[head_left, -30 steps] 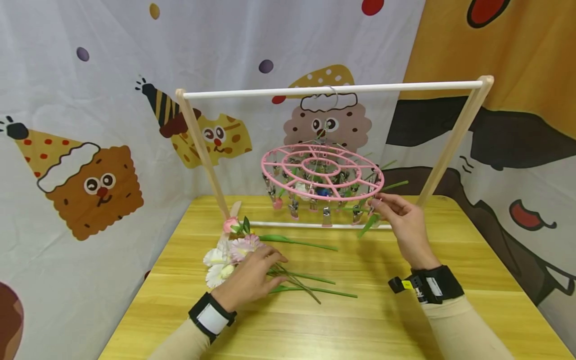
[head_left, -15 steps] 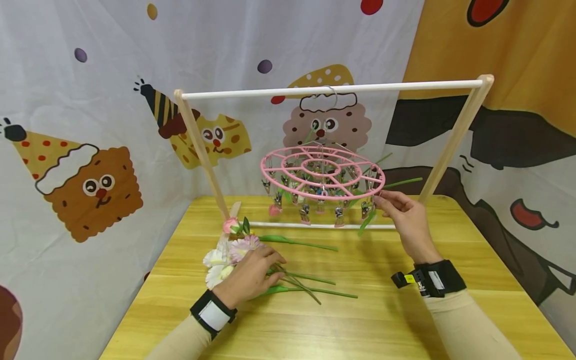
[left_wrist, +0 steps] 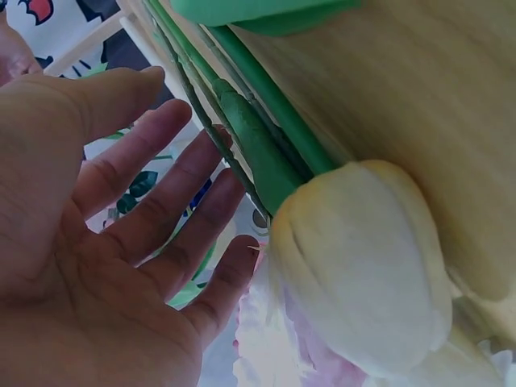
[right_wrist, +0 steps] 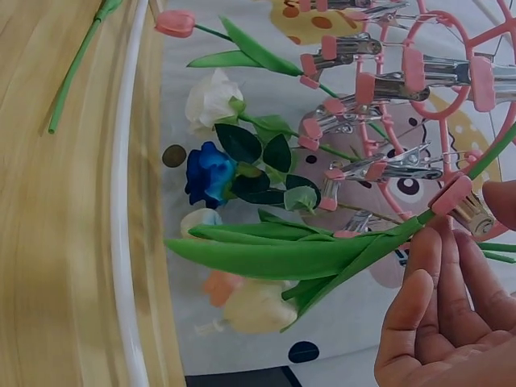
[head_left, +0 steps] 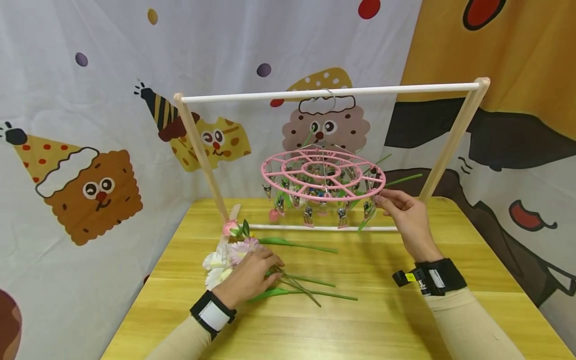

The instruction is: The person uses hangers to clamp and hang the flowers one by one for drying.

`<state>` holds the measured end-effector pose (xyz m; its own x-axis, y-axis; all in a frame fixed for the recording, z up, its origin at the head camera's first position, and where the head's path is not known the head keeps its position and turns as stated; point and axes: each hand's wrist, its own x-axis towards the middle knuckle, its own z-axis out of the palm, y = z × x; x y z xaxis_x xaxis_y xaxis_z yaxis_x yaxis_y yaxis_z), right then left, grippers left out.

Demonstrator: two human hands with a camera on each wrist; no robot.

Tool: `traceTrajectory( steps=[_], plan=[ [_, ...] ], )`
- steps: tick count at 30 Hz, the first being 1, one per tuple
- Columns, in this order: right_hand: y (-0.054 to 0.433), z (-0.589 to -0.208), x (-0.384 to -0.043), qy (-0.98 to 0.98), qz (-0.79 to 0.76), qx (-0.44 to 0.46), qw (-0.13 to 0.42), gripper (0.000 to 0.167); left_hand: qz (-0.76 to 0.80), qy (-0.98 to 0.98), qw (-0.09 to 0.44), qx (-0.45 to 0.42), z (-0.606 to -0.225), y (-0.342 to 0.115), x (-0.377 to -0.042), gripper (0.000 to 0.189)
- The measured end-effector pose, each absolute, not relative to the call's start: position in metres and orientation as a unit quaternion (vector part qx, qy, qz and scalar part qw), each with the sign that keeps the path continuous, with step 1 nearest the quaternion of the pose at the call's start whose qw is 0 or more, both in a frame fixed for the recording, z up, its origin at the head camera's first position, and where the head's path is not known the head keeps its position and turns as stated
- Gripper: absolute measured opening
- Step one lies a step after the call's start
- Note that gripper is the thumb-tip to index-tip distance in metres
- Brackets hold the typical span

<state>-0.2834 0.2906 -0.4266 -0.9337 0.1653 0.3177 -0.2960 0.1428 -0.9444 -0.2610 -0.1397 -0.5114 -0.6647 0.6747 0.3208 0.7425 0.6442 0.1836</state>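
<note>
My right hand [head_left: 407, 217] is raised at the right rim of a pink round clip hanger [head_left: 326, 199]. In the right wrist view its thumb and fingertips pinch a metal clip [right_wrist: 468, 210] with a pink tip. That clip sits on a green stem [right_wrist: 490, 158] with long leaves [right_wrist: 266, 256]; a pale bloom [right_wrist: 260, 308] hangs below. My left hand [head_left: 249, 277] rests over artificial flowers on the table, fingers loosely spread. In the left wrist view, a cream tulip [left_wrist: 363, 262] and green stems lie beside its fingertips, ungripped.
The hanger hangs from a rack's white top bar [head_left: 252, 96], between wooden posts [head_left: 450, 140]. A blue rose [right_wrist: 208, 173], white rose [right_wrist: 211, 101] and pink tulip [right_wrist: 175, 24] hang from it, among several clips. A pink rose [head_left: 231, 228] and loose stems [head_left: 315, 247] lie on the table [head_left: 382, 330].
The hanger has turned a little, shifting its clips, and the green stem by the right hand sticks out farther right. The right hand has moved slightly right; the left has barely moved.
</note>
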Motion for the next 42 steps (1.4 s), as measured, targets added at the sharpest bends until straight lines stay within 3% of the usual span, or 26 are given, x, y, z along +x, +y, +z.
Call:
traceTrajectory(
  steps=[11, 16, 26, 35, 42],
  plan=[
    [0.292, -0.436, -0.272, -0.759, 0.621, 0.017, 0.193, 0.051, -0.142, -0.89, 0.137, -0.412, -0.512, -0.143, -0.268, 0.012],
    [0.287, -0.447, -0.26, -0.779, 0.592, 0.006, 0.206, 0.044, -0.115, -0.889, 0.153, -0.415, -0.514, -0.145, -0.271, 0.016],
    [0.277, -0.471, -0.239, -0.815, 0.553, 0.01, 0.175, 0.039, -0.105, -0.885, 0.176, -0.418, -0.519, -0.144, -0.277, 0.012],
    [0.266, -0.483, -0.23, -0.832, 0.526, 0.029, 0.175, 0.032, -0.131, -0.881, 0.172, -0.42, -0.52, -0.142, -0.279, 0.013],
    [0.259, -0.489, -0.226, -0.832, 0.526, 0.049, 0.167, 0.028, -0.137, -0.878, 0.192, -0.417, -0.515, -0.138, -0.281, 0.023]
  ],
)
